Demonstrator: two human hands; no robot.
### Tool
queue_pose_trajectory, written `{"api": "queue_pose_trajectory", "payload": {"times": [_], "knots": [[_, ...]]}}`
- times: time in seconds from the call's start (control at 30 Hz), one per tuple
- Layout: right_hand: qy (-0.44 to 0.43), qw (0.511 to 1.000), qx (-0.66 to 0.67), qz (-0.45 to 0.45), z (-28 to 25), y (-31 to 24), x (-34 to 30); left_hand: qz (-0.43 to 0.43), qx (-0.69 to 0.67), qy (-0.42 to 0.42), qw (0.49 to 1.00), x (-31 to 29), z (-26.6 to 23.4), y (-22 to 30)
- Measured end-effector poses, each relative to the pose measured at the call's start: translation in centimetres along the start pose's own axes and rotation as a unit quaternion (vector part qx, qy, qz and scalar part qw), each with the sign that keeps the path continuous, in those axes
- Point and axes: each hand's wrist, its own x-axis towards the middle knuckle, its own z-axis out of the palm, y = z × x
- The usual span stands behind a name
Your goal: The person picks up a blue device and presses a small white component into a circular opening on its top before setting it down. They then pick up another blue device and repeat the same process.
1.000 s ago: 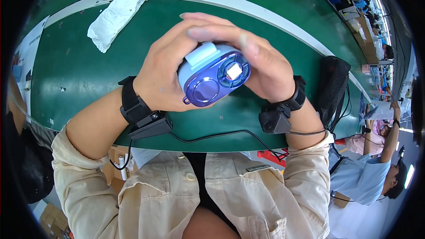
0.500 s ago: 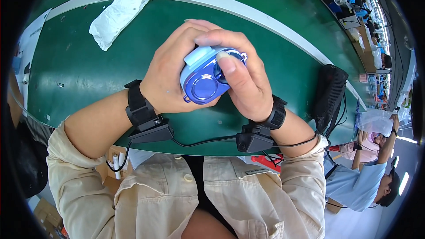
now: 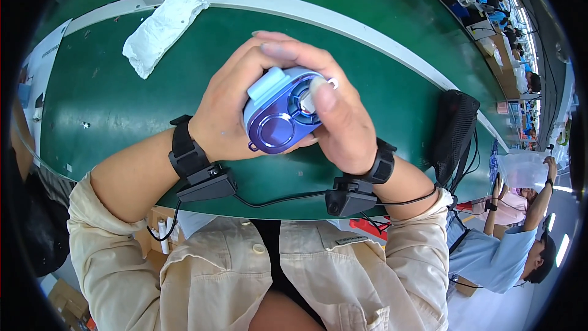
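Observation:
Above the green table, both my hands clasp a small rounded blue-purple plastic device [image 3: 272, 133]. A light blue tab sticks up on its left edge, and small loops stand at its two ends. A raised ring marks the lower part of its glossy face; a round, fan-like opening with a whitish centre lies at the upper right. My left hand [image 3: 223, 95] wraps its left side and back. Around the far side curl the fingers of my right hand [image 3: 349, 122], with the thumb at the round opening. Its underside is hidden by my palms.
A crumpled white plastic bag [image 3: 160, 30] lies at the far left of the table. At the right sits a black mesh pouch [image 3: 454, 125] with cables. A black cable [image 3: 275, 202] links the boxes strapped to my wrists. A person in light blue [image 3: 490, 251] works at right.
The device has tipped slightly and shifted a little down and left. My right thumb has moved right, exposing more of the round opening.

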Motion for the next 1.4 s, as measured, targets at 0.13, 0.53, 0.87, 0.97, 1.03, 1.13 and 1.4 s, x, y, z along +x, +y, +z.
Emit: {"api": "queue_pose_trajectory", "payload": {"times": [0.13,0.53,0.87,0.97,1.03,1.13,1.4], "knots": [[0.051,0.993,-0.081,-0.066,0.2,1.5,-0.5,0.014,0.044,-0.037,0.998,0.6,-0.3,-0.1],[0.127,0.99,0.041,0.049,-0.7,0.9,0.1,-0.271,-0.075,-0.036,0.959,-0.7,0.3,-2.1],[0.186,0.975,0.107,0.057,-7.2,2.2,2.4,-0.254,-0.115,-0.063,0.958,-0.3,0.9,-1.6],[0.389,0.887,-0.22,-0.114,-16.9,3.5,4.4,-0.253,-0.109,-0.053,0.96,1.3,2.2,-1.5],[0.513,0.758,-0.368,-0.162,-21.2,2.7,5.9,-0.25,-0.108,-0.064,0.96,1.5,1.5,-0.6],[0.608,0.687,-0.388,-0.091,-25.0,3.7,6.5,-0.263,-0.093,-0.083,0.957,1.3,0.9,-0.8],[0.662,0.661,-0.345,0.08,-30.4,4.7,5.9,-0.283,-0.063,-0.121,0.949,1.1,0.5,-1.2]]}}
